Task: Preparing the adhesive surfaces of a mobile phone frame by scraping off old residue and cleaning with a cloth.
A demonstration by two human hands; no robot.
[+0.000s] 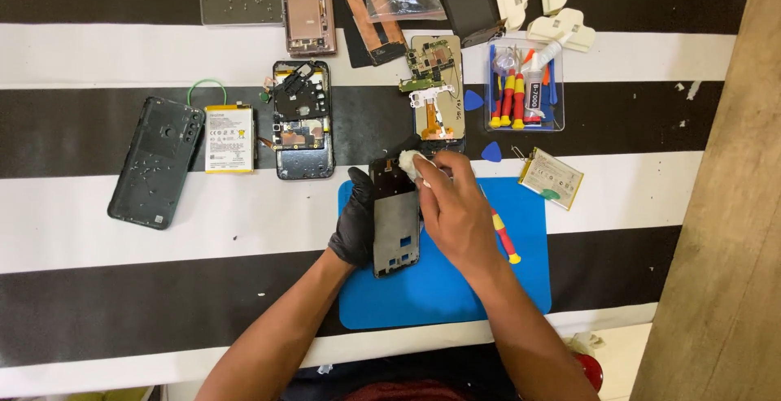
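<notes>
The phone frame [396,220], a dark stripped chassis with small cut-outs near its lower end, lies lengthwise on the blue mat [455,287] in the middle of the striped worktop [98,263]. The left hand [355,220], in a black glove, is curled around the frame's left edge and grips it. The bare right hand [457,206] is closed on a white wad of cotton [409,162], pinched in the fingertips and pressed against the frame's top end. A red and yellow screwdriver [506,240] lies on the mat just beside the right hand. Farther up sit an opened phone [303,120], a white battery [229,138] and a black back cover [156,161] to the left, and a clear tray of tools [525,85] and a second battery [551,177] to the right.
</notes>
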